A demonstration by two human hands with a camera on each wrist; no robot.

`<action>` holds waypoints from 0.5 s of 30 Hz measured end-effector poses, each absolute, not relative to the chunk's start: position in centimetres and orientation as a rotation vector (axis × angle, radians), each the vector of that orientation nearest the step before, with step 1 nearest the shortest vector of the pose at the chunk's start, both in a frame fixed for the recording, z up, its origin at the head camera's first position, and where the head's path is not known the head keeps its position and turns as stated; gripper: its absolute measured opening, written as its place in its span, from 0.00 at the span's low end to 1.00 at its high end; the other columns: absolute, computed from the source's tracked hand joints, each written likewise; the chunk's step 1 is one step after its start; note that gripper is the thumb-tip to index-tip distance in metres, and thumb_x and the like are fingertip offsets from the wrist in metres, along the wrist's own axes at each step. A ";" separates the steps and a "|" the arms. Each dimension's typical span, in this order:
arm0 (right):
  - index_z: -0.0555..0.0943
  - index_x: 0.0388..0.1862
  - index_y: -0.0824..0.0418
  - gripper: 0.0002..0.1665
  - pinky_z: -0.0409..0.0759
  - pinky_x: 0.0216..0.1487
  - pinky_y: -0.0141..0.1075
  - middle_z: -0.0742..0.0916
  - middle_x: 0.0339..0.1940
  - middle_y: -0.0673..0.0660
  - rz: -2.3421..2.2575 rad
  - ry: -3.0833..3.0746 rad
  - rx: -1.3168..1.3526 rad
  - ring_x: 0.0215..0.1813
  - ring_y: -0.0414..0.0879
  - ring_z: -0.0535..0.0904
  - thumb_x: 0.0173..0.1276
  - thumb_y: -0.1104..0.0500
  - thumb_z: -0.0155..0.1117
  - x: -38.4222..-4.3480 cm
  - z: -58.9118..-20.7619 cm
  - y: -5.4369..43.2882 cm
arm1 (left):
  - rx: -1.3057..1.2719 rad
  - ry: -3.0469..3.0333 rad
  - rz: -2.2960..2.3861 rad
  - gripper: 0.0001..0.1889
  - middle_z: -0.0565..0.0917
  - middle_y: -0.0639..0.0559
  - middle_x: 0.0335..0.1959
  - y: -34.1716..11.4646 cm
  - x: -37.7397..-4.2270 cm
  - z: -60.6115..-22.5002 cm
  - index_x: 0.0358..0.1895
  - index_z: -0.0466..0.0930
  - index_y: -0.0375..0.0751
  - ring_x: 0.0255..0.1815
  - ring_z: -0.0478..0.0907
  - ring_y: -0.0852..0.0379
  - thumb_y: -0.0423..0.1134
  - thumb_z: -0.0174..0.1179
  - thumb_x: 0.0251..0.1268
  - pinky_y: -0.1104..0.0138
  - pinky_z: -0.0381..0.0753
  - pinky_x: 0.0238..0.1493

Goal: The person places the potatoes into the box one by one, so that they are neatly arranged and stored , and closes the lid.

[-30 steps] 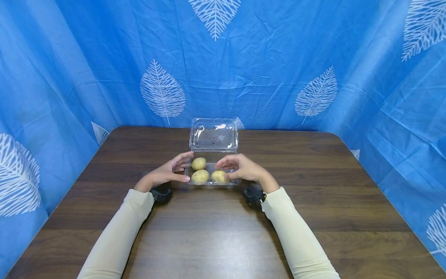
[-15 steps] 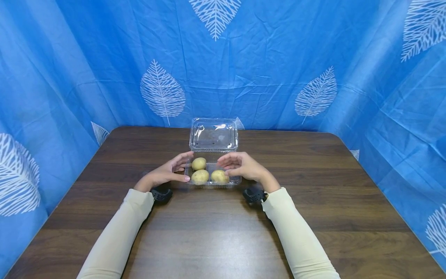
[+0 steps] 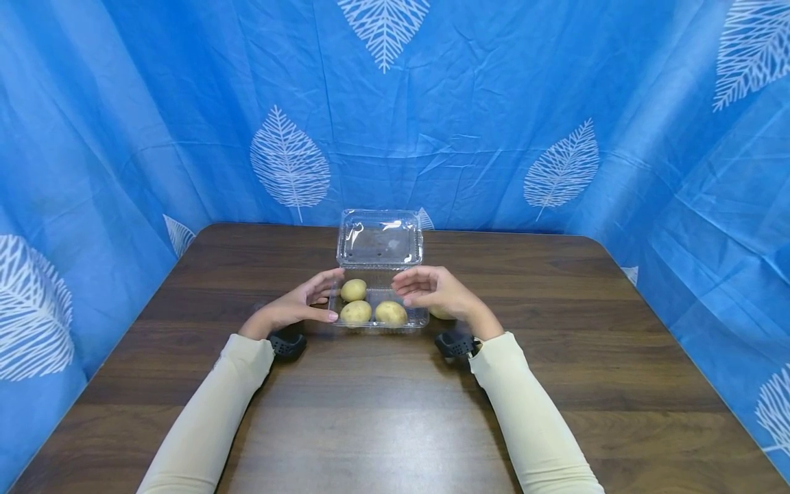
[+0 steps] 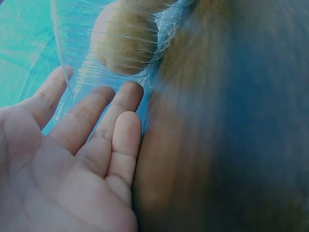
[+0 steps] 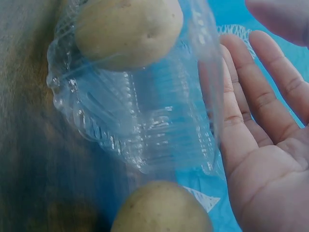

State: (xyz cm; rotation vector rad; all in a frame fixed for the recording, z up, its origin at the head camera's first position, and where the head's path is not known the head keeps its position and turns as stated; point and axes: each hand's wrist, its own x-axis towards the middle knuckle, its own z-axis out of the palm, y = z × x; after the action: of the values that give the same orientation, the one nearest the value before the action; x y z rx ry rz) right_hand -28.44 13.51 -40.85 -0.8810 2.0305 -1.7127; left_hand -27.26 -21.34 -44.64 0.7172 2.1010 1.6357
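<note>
A clear plastic clamshell box lies with its lid raised at the back. Inside are three potatoes: one back left, one front left and one front right. My left hand rests against the box's left side, thumb by the front corner, fingers extended in the left wrist view. Relaxed and holding nothing, my right hand hovers over the box's right end. Another potato lies outside the box on the right; in the head view my right hand partly hides it.
The dark wooden table extends all around the box. A blue curtain with white leaf prints hangs behind and at both sides. Black wrist devices are worn on both wrists.
My right hand has let go of the front-right potato and drawn back up and to the right. The potato outside the box now shows past that hand. The left hand has stayed put.
</note>
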 end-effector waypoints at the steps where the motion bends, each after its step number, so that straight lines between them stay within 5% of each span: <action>1: 0.76 0.66 0.83 0.28 0.85 0.63 0.38 0.84 0.62 0.79 -1.716 2.031 -0.875 0.66 0.77 0.79 0.68 0.78 0.68 -28.5 -40.9 13.6 | 0.718 2.100 1.637 0.55 0.48 0.31 0.88 -21.3 -27.3 -44.6 0.87 0.45 0.31 0.86 0.50 0.26 0.40 0.75 0.68 0.35 0.51 0.83; 15: 0.75 0.67 0.84 0.29 0.87 0.60 0.38 0.81 0.64 0.83 -1.782 2.040 -0.821 0.65 0.75 0.81 0.67 0.78 0.67 -28.6 -40.8 15.0 | 0.721 2.097 1.640 0.56 0.48 0.30 0.88 -21.3 -27.2 -44.6 0.87 0.45 0.31 0.86 0.50 0.26 0.41 0.75 0.68 0.35 0.51 0.83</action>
State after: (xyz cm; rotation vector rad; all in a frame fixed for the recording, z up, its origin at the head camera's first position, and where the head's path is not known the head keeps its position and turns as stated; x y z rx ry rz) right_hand -28.62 14.96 -40.80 -0.8215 2.0397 -1.7819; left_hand -27.23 -21.32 -44.58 0.7208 2.0970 1.6397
